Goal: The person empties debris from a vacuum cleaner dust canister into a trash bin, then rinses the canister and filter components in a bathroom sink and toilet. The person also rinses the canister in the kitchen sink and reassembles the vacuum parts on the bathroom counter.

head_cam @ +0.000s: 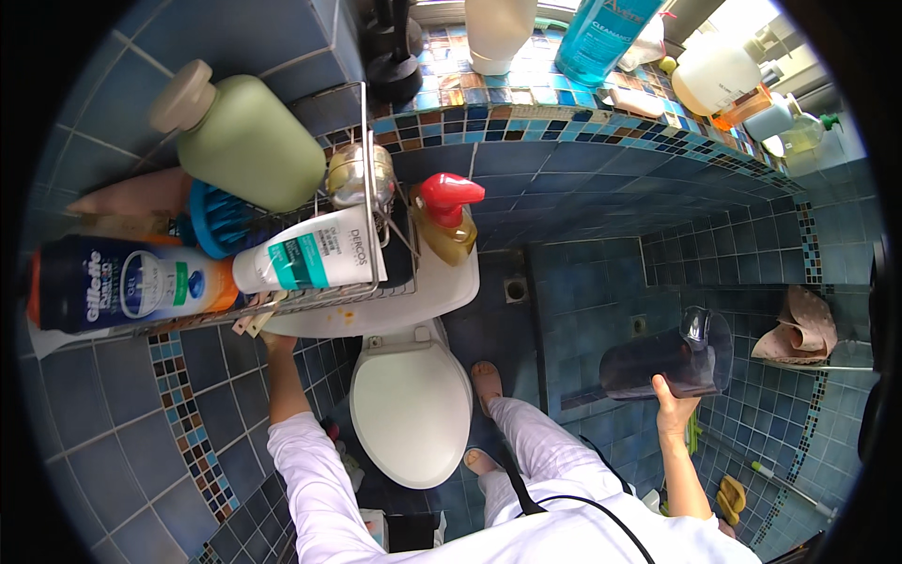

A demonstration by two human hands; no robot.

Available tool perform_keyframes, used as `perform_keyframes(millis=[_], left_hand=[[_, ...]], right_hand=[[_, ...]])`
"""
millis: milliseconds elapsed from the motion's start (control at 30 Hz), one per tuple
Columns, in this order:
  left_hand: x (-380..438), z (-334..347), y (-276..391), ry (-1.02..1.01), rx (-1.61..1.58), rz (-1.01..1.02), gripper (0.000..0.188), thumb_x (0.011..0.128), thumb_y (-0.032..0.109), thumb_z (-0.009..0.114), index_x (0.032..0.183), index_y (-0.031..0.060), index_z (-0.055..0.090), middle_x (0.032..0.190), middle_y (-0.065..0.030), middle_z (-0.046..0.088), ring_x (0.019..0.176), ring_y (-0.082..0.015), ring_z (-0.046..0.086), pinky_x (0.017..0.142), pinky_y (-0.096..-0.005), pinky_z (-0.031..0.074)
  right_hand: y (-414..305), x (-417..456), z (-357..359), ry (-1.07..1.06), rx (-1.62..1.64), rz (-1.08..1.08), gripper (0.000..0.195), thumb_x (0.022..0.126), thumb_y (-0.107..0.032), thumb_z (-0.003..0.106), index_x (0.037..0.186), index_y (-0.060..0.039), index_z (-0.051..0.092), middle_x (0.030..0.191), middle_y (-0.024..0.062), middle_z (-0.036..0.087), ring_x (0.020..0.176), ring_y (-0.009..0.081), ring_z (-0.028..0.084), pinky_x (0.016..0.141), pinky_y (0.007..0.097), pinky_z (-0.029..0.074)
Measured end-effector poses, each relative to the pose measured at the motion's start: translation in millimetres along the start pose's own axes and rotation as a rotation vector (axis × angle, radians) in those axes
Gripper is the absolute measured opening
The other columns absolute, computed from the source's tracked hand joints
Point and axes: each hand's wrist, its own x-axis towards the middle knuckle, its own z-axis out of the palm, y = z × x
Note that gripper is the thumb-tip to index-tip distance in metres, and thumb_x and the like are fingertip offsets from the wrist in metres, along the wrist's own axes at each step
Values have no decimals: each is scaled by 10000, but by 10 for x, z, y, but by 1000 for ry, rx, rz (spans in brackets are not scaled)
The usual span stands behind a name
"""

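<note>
Out to the right, my right hand grips a dark translucent plastic pitcher, thumb along its side. The pitcher lies tilted sideways, with its clear handle turned away from me. My left hand reaches to the side of the toilet tank, below a wire basket. The tank and the basket's hanging clips hide its fingers, so what it touches cannot be seen. Below the tank is the white toilet, its lid down. A pump bottle with a red head stands on the tank beside the basket.
The basket holds a green pump bottle, a dark blue Gillette bottle, a white tube and a blue scalp brush. Several bottles line the mosaic ledge. A pink cloth hangs on a rail at right. A floor drain lies ahead.
</note>
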Motion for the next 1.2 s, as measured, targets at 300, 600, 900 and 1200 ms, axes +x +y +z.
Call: perform_keyframes(millis=[300,600,900,1200], left_hand=[[-172,153,226,6,-47,-82,436,908,490,505,1206,181,584,1211,-12,603,1139,-243,555,997,-434,444],[-276,394,196,174,-71,-112,388,880,504,524,1098,197,622,1121,-5,639,1064,-243,588,975,-457,447],[-340,513,199,-106,-74,-141,379,899,513,497,1080,205,624,1100,17,645,1041,-211,594,954,-429,461],[-274,370,242,40,-7,-129,565,854,641,491,1168,189,617,1177,-6,637,1100,-232,598,952,-426,487]], right_hand=[[-134,62,0,-49,19,65,1004,662,-275,862,1424,48,294,1341,137,441,1225,244,446,1068,368,325],[-212,40,8,-57,13,-53,936,624,-174,879,1366,55,357,1396,180,426,1297,258,414,1107,369,297],[-225,15,23,-154,32,39,991,636,-180,881,1413,34,304,1419,160,396,1307,256,403,1106,374,299],[-249,19,91,-175,65,-18,974,643,-169,879,1412,31,316,1417,149,401,1308,241,400,1106,366,298]])
